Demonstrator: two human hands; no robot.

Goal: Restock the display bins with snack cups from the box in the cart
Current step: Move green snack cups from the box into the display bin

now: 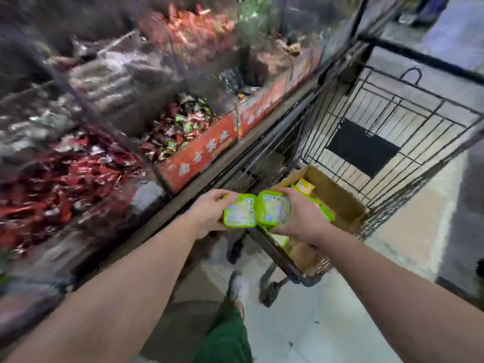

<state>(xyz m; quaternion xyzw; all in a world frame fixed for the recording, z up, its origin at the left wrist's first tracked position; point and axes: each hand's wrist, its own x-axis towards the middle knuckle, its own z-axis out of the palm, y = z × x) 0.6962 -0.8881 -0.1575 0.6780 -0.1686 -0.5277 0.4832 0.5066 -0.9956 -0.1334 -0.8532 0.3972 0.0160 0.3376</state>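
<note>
We hold green cups in both hands, above the cart's near-left corner, just clear of the box.

Left hand (209, 213): fingers curled round the far edge of one green cup (239, 214), thumb side under it, lid up. Right hand (301, 218): fingers wrapped over a second cup (273, 209), with more green rims showing beneath the palm, so we judge it carries a small stack; how many we cannot tell. The two cups touch edge to edge between the hands. Likely reason: bunching the load so it travels as one lot to the bins.

Box (337, 203): open cardboard, sitting in the near-left corner of the cart (392, 121), against the side nearest the shelf. A yellow cup (305, 186) lies near its far-left wall; a few green ones remain near the right hand. The rest of the box looks mostly bare cardboard.

Bins (199, 155): along the shelf to our left, red fronts, heaped with wrapped sweets. Heavy blur there; we cannot tell which bin takes cups.

Room to move: the cart's left rim stands close beside the shelf's front edge, a narrow gap only. The hands are already above the rim, so we judge the way left and up to the bins is open. The far half of the cart basket holds only a dark flap.
</note>
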